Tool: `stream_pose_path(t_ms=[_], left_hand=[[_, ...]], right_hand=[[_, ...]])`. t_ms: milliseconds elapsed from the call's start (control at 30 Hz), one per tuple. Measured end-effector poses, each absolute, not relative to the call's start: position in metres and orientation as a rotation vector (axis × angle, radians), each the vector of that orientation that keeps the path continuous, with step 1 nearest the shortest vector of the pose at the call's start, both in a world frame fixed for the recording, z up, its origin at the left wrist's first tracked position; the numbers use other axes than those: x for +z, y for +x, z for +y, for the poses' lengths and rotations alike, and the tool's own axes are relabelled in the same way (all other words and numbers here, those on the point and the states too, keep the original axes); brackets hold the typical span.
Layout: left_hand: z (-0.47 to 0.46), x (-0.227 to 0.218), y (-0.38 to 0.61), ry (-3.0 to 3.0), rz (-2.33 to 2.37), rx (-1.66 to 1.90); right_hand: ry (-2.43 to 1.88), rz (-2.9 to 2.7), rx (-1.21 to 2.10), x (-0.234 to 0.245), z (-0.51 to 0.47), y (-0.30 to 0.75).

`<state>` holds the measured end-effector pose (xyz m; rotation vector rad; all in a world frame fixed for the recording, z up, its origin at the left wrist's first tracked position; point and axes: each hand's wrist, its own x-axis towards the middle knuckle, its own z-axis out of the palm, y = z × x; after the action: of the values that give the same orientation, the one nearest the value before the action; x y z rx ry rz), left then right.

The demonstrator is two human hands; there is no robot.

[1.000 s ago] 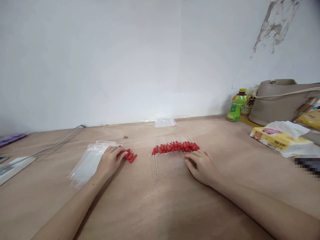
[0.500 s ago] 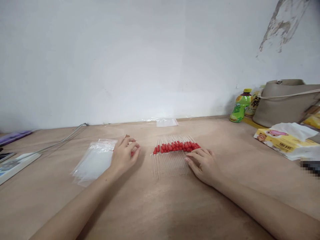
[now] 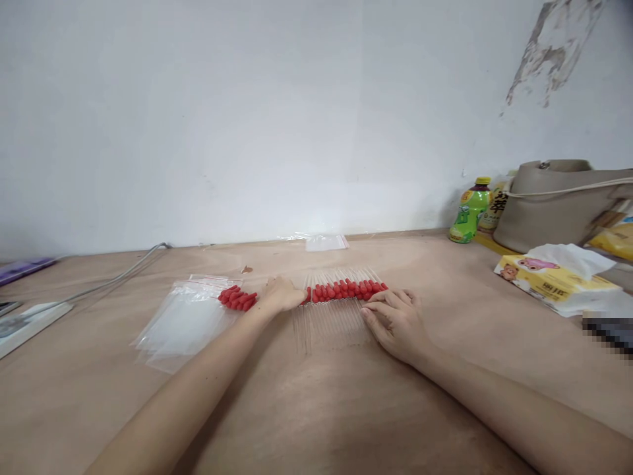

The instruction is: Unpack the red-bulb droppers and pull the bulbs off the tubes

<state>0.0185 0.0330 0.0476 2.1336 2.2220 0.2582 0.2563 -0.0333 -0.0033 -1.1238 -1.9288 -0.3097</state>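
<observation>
A row of glass droppers (image 3: 339, 291) with red bulbs lies side by side on the table, the clear tubes pointing alternately away and towards me. At the row's left end my left hand (image 3: 283, 295) has its thumb stretched against the outermost bulbs; its other fingers are mostly hidden. My right hand (image 3: 395, 324) rests at the right end, its bent fingers slightly apart and touching the last bulbs, with nothing gripped. Left of my left hand, a small heap of red bulbs (image 3: 238, 298) lies on the edge of fanned-out clear zip bags (image 3: 185, 320).
Another clear bag (image 3: 326, 243) lies by the wall. At the right are a green bottle (image 3: 469, 211), a grey handbag (image 3: 544, 208), a tissue pack (image 3: 558, 277) and a blurred dark object (image 3: 610, 333). A cable (image 3: 133, 265) runs to a white power strip (image 3: 37, 323) at the left.
My left hand has moved right, from the bags to the left end of the dropper row, uncovering the small red heap. My right hand has stayed at the row's right end.
</observation>
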Motion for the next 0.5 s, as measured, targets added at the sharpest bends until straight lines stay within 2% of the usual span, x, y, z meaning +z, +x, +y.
stream_pose_path(t_ms=[167,333,400,500], left_hand=[[0.037,0.054,0.012,2.059,2.256,0.294],[0.012,0.066,-0.003,2.206,2.259,0.54],[-0.006,0.063,-0.008,2.379,2.132,0.667],[-0.032,0.046,-0.013,2.797,1.65,0.864]], right_hand=[[-1.135,-1.916,-0.284,-0.004,-0.032,0.256],[-1.156,-1.882,-0.257,-0.009,-0.028,0.258],[-1.116,-1.874,-0.257,-0.01,-0.027,0.258],[-1.015,-1.889,-0.304,-0.008,-0.03,0.256]])
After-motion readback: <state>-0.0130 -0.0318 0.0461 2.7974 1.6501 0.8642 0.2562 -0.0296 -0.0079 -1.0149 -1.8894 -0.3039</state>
